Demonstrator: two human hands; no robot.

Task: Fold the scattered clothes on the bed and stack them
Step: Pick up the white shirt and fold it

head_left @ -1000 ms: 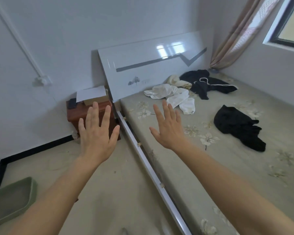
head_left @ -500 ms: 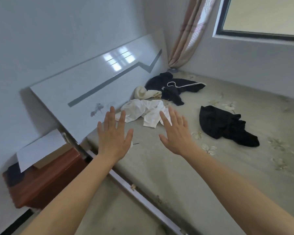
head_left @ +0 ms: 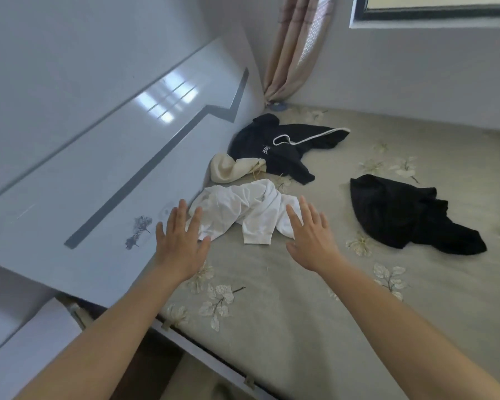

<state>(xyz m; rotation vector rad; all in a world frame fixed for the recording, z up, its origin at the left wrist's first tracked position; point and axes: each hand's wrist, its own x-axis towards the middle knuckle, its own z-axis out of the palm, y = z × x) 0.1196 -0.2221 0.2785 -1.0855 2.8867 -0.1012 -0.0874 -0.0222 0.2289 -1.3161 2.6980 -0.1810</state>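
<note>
Several crumpled clothes lie on the floral bed (head_left: 300, 327). A white garment (head_left: 243, 209) is nearest, close to the headboard. Behind it sit a cream garment (head_left: 228, 168) and a black garment with white trim (head_left: 283, 145). Another black garment (head_left: 407, 215) lies alone to the right. My left hand (head_left: 181, 241) hovers open at the white garment's left edge, palm down. My right hand (head_left: 311, 235) is held open at its right edge. Neither hand holds anything.
A glossy white headboard (head_left: 113, 174) slants along the bed's left side. A curtain (head_left: 295, 47) hangs in the far corner under a window (head_left: 433, 10). A white wall (head_left: 416, 76) borders the bed's far side. The bed's near rail (head_left: 214, 365) runs below my arms.
The view has swung right and closer over the bed. Both open hands have advanced from above the floor and bed edge to the white garment's two sides.
</note>
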